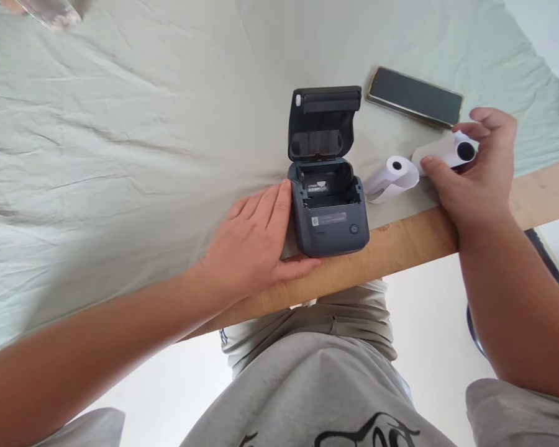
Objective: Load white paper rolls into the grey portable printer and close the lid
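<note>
Dark printer open, both rolls outside

Dark blue-grey, the printer [333, 233] sits near the table edge [419, 243], its lid [323, 127] raised on the far side. That much is done; no roll sits in the bay [330, 174], and the lid is not down. What else is left, I cannot tell.

My left hand [249, 239] is spread wide, fingers along the printer's left side and thumb by its near side; it steadies rather than clasps, I judge. My right hand [482, 177] has a narrower grip, thumb and fingers around the right roll [440, 151]. The left roll [382, 178] lies between that one and the printer, its paper partly unwound. The phone [414, 96] lies beyond them.

The front label [329, 219] bears a small white symbol and print too fine for me to read. The bay sticker [317, 187] is no clearer. The button [354, 229] carries a power mark. I can make out no brand.
</note>
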### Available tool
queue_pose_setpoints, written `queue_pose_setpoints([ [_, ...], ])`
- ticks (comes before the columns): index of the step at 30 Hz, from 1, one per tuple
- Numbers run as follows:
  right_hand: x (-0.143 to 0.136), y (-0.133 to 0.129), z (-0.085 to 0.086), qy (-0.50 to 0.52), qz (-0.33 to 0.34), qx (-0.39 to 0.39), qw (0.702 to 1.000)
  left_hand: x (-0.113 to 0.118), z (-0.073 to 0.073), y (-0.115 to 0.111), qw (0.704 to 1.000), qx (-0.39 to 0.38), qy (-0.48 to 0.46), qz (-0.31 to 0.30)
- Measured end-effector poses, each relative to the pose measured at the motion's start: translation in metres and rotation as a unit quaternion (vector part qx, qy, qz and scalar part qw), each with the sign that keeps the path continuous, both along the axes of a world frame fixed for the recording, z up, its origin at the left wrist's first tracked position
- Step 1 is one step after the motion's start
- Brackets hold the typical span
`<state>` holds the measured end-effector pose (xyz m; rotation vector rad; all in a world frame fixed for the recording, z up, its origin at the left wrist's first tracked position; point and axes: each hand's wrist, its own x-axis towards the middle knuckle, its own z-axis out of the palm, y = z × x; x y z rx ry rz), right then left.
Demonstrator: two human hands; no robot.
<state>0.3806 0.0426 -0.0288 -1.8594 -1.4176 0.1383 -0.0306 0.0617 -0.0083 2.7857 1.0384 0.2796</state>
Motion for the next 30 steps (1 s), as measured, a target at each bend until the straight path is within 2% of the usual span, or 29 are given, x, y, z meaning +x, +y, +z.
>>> queue_pose_setpoints([
  [11,-0.024,0.005,0.013,-0.018,-0.061,-0.042,0.997,0.004,0.002,-0.001,0.999,-0.023,-0.023,0.012],
  [17,-0.03,0.004,0.02,-0.009,-0.064,-0.032,0.997,0.002,-0.002,-0.002,0.999,0.018,-0.038,-0.007],
  [25,-0.031,0.004,0.019,-0.013,-0.042,-0.023,0.999,-0.002,-0.008,0.0,0.996,0.055,-0.071,-0.028],
  [30,-0.031,0.002,0.019,-0.013,-0.028,-0.03,0.999,-0.002,-0.009,0.0,0.995,0.051,-0.08,-0.019],
])
